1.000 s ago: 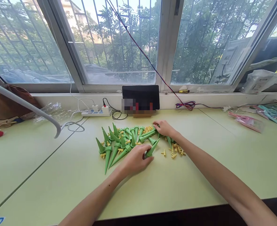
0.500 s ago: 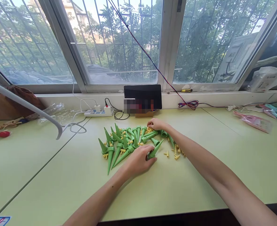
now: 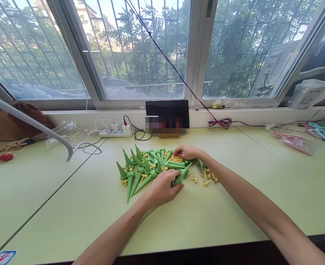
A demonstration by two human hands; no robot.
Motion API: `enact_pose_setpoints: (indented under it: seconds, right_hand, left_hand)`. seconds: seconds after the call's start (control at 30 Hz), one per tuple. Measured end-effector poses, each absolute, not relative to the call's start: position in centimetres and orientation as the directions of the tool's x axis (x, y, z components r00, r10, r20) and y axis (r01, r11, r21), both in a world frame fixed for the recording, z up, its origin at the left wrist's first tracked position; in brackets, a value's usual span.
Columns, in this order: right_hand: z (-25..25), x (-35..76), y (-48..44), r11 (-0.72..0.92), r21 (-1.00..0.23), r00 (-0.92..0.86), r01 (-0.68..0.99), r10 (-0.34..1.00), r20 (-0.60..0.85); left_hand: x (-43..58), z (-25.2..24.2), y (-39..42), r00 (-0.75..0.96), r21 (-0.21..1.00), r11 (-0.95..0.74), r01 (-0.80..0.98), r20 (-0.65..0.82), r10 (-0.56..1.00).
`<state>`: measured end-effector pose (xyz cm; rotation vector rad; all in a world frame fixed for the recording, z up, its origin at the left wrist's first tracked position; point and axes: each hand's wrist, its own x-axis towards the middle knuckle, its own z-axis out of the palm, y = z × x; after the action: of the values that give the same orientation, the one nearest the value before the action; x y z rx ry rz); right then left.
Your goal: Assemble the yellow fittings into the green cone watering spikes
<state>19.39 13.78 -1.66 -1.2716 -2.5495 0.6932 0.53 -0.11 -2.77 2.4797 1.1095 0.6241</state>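
Note:
My left hand (image 3: 165, 184) is closed round a green plastic watering spike (image 3: 183, 175), its point tilted up to the right. My right hand (image 3: 188, 151) reaches to the back of the pile, fingers bent down and drawn together over small yellow plastic pieces (image 3: 176, 159); anything in its fingertips is too small to make out. Left of my hands, many green spikes (image 3: 138, 179) lie or stand in a heap, some with yellow tee-shaped pieces (image 3: 144, 177) among them. More loose yellow valve pieces (image 3: 206, 182) are scattered under and beside my right forearm.
A dark-screened tablet (image 3: 167, 115) leans at the wall behind the pile. A power strip (image 3: 116, 131) with cables lies to its left. A white curved lamp arm (image 3: 41, 129) crosses the left side. Pink packaging (image 3: 295, 142) lies at the right. The table's front edge (image 3: 192, 250) is near me.
My right hand has shifted slightly right and toward me. A green spike beside it has swung round and lies nearer my left hand, uncovering more yellow pieces. My left hand stays put.

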Motion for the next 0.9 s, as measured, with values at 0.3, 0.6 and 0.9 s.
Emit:
enact_pose_setpoints:
  seconds: [0.3,0.6,0.9]
  right_hand:
    - [-1.2,19.3,13.1,0.487,-0.517,-0.585,0.704,0.81,-0.034]
    - [-1.6,18.3,12.3,0.509,-0.506,-0.518,0.697,0.845,0.136]
    - [-0.6,19.6,8.0,0.665,-0.505,-0.189,0.55,0.688,0.7]
  left_hand:
    - [0.5,-2.6,-0.3,0.588,0.483,-0.623,0.615,0.245,0.77]
    - [0.4,-2.7,-0.2,0.58,0.506,-0.621,0.598,0.262,0.772]
    - [0.3,-3.8,0.0,0.524,0.583,-0.566,0.582,0.263,0.81]
